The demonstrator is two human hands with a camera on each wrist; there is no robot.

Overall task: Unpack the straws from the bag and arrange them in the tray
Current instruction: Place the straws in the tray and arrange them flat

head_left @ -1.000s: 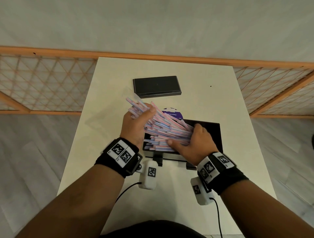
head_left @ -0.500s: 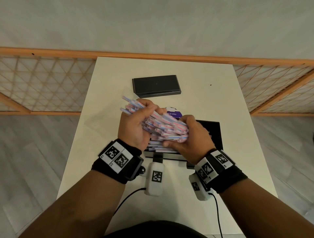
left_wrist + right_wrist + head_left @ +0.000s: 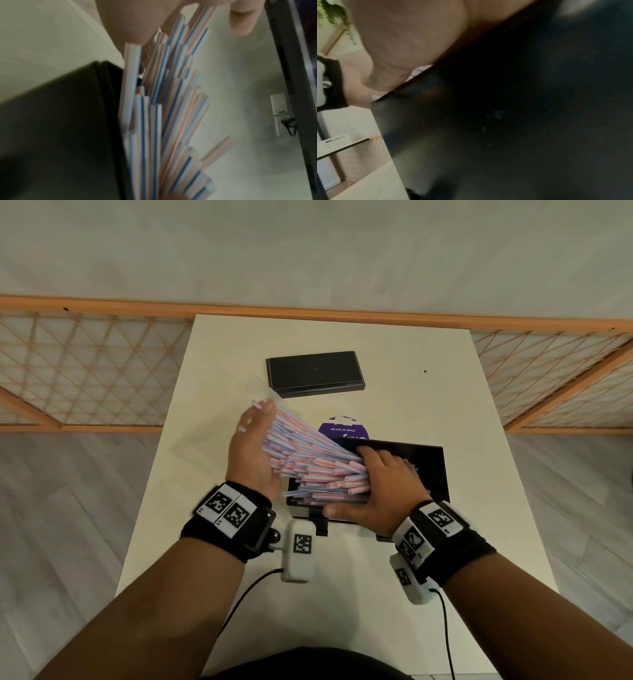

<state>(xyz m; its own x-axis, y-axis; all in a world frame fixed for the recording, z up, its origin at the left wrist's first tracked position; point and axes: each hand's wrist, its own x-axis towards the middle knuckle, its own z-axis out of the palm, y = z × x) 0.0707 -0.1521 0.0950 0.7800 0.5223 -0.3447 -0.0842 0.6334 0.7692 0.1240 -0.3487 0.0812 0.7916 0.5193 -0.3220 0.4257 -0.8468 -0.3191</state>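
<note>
A thick bundle of pink, blue and white striped straws (image 3: 308, 457) fans out over the left half of the black tray (image 3: 430, 463). My left hand (image 3: 251, 446) stands on edge with straight fingers, its palm against the straws' left ends; a few tips poke past the fingers. My right hand (image 3: 387, 484) grips the right ends, fingers curled over them and thumb along the tray's front rim. The left wrist view shows the straws (image 3: 163, 108) running along the palm. In the right wrist view the tray's dark wall (image 3: 505, 121) fills most of the frame. The clear bag (image 3: 212, 419) lies flat to the left.
A second black box (image 3: 313, 373) sits farther back on the white table (image 3: 445, 392). A purple round sticker (image 3: 342, 428) lies just behind the tray. Wooden lattice railings (image 3: 85, 371) flank the table, with cables trailing from the wrist cameras near the front edge.
Both hands gripped the bundle tightly above the tray. Now the left hand has opened flat and moved left, the straws have fanned out, and the right hand has sunk onto the tray.
</note>
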